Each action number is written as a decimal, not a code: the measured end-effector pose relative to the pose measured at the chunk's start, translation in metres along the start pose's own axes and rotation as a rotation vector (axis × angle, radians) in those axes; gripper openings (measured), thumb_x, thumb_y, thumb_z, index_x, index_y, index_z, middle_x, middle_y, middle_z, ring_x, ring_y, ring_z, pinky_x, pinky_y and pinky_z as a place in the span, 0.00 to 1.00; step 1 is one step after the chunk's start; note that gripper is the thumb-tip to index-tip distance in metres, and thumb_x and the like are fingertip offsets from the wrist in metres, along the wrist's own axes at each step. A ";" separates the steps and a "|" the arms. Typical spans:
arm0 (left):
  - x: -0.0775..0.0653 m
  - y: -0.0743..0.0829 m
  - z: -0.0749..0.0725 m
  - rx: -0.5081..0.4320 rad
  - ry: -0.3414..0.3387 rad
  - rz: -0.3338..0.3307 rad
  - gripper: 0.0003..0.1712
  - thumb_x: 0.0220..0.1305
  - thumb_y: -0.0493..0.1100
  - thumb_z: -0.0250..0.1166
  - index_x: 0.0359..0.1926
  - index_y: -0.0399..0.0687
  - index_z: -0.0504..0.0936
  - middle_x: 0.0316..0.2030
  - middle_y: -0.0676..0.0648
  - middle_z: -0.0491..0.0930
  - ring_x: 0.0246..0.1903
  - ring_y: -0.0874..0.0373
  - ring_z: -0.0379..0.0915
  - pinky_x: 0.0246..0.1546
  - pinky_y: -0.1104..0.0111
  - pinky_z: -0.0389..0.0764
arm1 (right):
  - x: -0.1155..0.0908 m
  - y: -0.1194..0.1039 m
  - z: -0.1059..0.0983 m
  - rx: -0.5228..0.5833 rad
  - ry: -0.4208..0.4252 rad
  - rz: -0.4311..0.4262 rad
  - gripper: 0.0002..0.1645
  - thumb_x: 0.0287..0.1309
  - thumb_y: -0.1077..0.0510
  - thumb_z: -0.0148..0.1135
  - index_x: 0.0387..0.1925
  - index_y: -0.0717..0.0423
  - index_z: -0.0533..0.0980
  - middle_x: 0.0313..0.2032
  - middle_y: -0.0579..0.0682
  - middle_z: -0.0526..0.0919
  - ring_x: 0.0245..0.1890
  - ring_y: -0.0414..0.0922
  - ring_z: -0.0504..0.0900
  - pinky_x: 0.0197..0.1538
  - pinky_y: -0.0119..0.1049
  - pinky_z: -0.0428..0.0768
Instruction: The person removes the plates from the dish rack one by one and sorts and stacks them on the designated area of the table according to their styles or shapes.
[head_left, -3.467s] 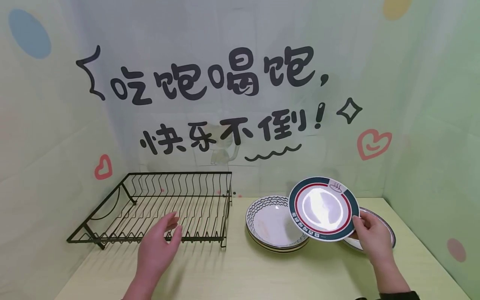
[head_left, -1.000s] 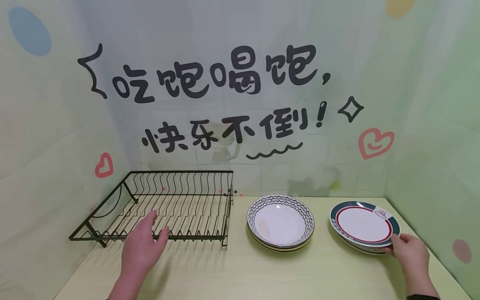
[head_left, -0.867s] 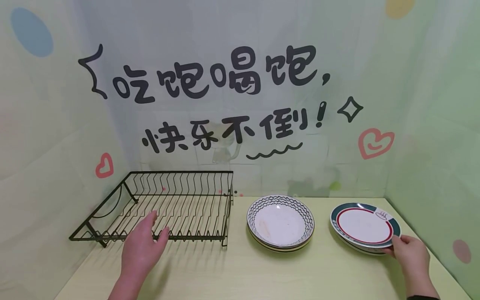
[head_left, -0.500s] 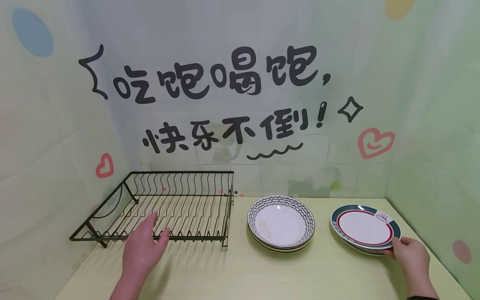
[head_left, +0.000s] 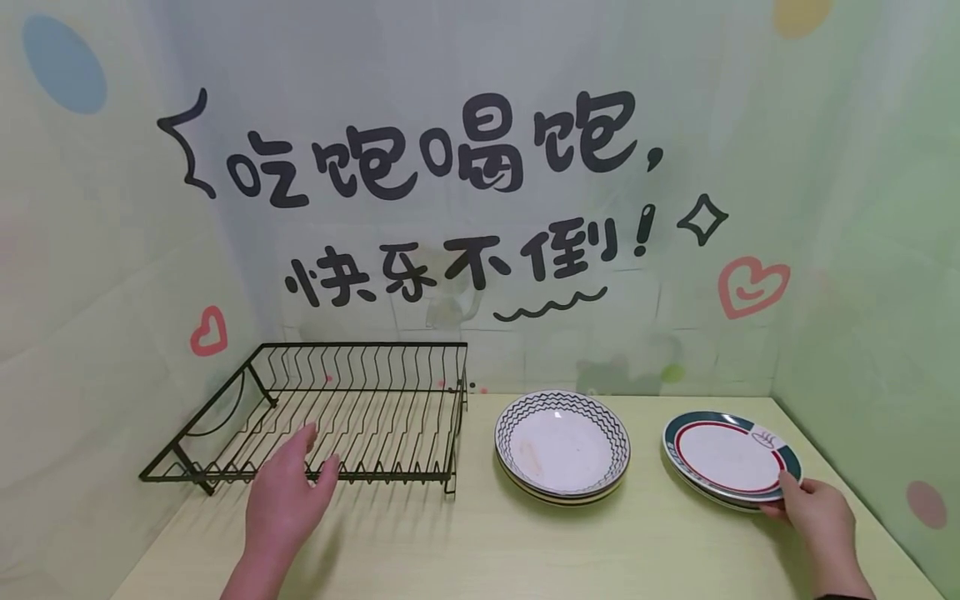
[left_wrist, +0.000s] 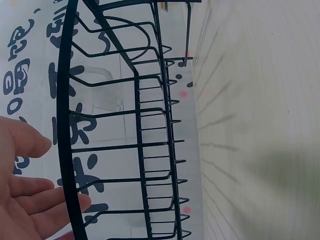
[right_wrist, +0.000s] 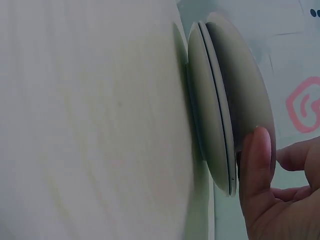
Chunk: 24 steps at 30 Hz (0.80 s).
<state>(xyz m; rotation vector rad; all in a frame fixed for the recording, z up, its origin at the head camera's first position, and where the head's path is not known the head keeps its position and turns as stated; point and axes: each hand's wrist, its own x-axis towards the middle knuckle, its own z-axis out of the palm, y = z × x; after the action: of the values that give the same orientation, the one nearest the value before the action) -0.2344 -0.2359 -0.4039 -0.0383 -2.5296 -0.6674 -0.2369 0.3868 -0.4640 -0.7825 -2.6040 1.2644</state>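
At the right of the head view my right hand (head_left: pixel 821 521) pinches the near right rim of a white plate (head_left: pixel 723 458) with a dark teal and red border. That plate lies on top of a small stack. In the right wrist view a wedge-shaped gap shows between the held plate (right_wrist: pixel 245 85) and the plates (right_wrist: pixel 205 100) beneath it, where my fingers reach in. My left hand (head_left: pixel 285 500) is at the front rail of a black wire dish rack (head_left: pixel 360 417), fingers relaxed and holding nothing. Whether its fingertips touch the rail cannot be told.
A stack of white shallow bowls (head_left: pixel 562 450) with black zigzag rims stands between the rack and the plates. All of it is on a pale wooden table (head_left: pixel 480 550). A printed cloth backdrop (head_left: pixel 450 67) closes in the back and both sides.
The teal-rimmed plate, earlier raised and tilted beside the bowls, has come down rightwards onto the plate stack, sinking slightly further lately. My left hand has drifted a little left.
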 end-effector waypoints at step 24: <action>-0.002 0.001 0.008 -0.008 0.056 0.079 0.30 0.63 0.40 0.66 0.62 0.30 0.71 0.54 0.33 0.79 0.52 0.35 0.75 0.48 0.43 0.77 | 0.003 0.000 -0.002 -0.057 -0.099 0.043 0.40 0.70 0.49 0.41 0.54 0.90 0.57 0.27 0.64 0.81 0.36 0.58 0.80 0.51 0.55 0.70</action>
<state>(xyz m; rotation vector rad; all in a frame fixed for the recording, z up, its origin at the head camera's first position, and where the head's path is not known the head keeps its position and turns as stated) -0.2365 -0.2306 -0.4105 -0.1198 -2.4579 -0.6383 -0.2389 0.3897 -0.4636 -0.8104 -2.7264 1.2765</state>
